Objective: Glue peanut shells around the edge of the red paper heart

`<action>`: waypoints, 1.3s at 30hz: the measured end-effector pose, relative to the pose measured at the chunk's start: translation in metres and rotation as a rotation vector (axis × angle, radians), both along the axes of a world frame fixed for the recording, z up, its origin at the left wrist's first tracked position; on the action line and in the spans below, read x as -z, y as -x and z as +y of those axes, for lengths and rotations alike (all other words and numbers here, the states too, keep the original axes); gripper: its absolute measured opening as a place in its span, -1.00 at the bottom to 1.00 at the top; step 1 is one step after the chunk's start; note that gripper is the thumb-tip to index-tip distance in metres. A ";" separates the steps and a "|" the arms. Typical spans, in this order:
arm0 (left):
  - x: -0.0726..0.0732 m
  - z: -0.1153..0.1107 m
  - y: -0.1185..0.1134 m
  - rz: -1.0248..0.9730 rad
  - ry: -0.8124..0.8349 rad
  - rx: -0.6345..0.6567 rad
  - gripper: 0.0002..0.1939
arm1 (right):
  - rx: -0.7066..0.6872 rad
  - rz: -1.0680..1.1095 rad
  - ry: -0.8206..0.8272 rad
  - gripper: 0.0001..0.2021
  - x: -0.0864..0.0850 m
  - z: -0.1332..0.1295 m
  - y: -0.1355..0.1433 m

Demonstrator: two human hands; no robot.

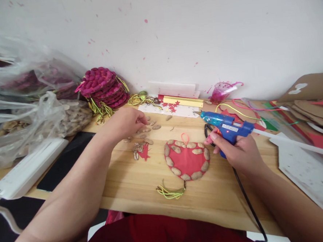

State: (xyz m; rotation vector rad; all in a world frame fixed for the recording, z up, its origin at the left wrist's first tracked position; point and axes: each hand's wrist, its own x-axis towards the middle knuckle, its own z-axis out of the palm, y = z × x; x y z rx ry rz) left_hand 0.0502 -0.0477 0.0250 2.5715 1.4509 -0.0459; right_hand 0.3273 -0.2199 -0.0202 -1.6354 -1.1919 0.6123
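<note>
My right hand (238, 151) is wrapped round the handle of a blue glue gun (227, 126), whose nozzle points left and a white glue stick sticks out of its back. A red rounded piece (186, 161) edged with peanuts lies on the table beside it, an orange loop at its top and a yellow-green tassel (170, 192) below. My left hand (130, 121) is over loose peanuts (156, 127) at the upper left of the piece, fingers curled down; what they hold, if anything, is hidden. Red scraps (145, 152) and shells lie nearer me.
Bundled magenta peanut pieces (104, 86), plastic bags (48, 113), a white power strip (30, 169) and a black flat object (65, 161) are left. Behind are papers (174, 109) and a pink cup (221, 92). Cardboard (309, 117) is right; a black cord (248, 199) crosses the front edge.
</note>
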 end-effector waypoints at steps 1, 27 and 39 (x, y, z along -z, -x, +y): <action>0.001 -0.001 -0.002 0.003 0.017 -0.003 -0.70 | 0.003 0.002 0.003 -0.83 0.000 0.000 0.000; 0.010 0.000 -0.006 0.016 0.060 0.050 -0.77 | -0.006 -0.016 -0.005 -0.82 -0.002 0.000 0.000; 0.005 0.000 -0.004 -0.002 0.010 0.031 -0.72 | 0.013 -0.014 0.000 -0.80 -0.005 0.000 0.002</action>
